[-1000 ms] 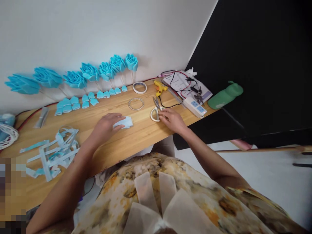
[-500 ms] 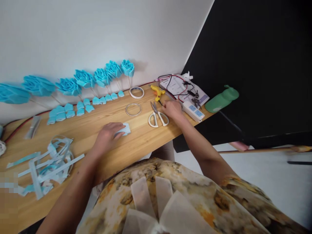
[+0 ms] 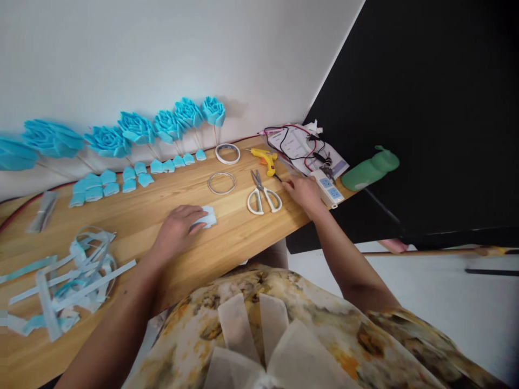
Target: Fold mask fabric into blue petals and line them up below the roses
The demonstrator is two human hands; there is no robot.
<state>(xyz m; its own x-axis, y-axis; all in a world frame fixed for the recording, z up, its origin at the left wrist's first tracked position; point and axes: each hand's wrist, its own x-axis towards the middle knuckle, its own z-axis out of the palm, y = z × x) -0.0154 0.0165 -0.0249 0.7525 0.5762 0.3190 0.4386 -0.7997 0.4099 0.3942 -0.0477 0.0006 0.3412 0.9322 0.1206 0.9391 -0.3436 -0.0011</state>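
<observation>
My left hand [image 3: 176,229] lies on the wooden table [image 3: 227,237], its fingers curled over a small folded light blue piece [image 3: 207,217] and pressing it down. My right hand [image 3: 304,192] rests at the table's right end with its fingers loosely stretched leftward and nothing visible in them. It sits between the white-handled scissors [image 3: 263,199] and the white power strip [image 3: 330,190], with its fingertips beside the black cord of the yellow glue gun [image 3: 264,158]. The scissors lie free on the table.
Blue paper roses [image 3: 138,127] lean along the wall above a row of small blue petals [image 3: 133,175]. A tape roll [image 3: 227,153] and a clear ring [image 3: 221,182] lie mid-table. Cut blue strips [image 3: 68,275] are piled at left. Papers with cables [image 3: 298,145] and a green bottle [image 3: 371,167] are at right.
My right hand left the scissors' handles and moved right, toward the power strip. The scissors stay on the table. My left hand kept its place on the blue piece.
</observation>
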